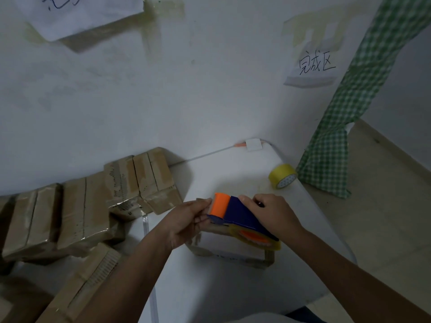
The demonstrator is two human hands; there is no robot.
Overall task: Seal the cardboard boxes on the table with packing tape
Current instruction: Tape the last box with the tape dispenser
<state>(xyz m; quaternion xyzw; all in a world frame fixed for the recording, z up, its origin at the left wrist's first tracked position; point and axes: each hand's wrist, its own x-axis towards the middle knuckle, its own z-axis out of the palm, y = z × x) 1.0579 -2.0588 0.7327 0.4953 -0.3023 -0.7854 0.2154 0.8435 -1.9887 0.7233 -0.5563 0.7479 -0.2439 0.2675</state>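
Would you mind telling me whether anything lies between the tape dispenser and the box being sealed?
Nothing visible does. The tape dispenser, held by the right hand, already sits on the box; the left hand pinches its orange front.

Dim, bluish indoor light, soft shadows right of the boxes point(142, 183); slight blur, wide-angle bending at edges

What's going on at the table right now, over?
Right hand grips the tape dispenser on the box. Left hand pinches at its orange roller end. Nothing in the way.
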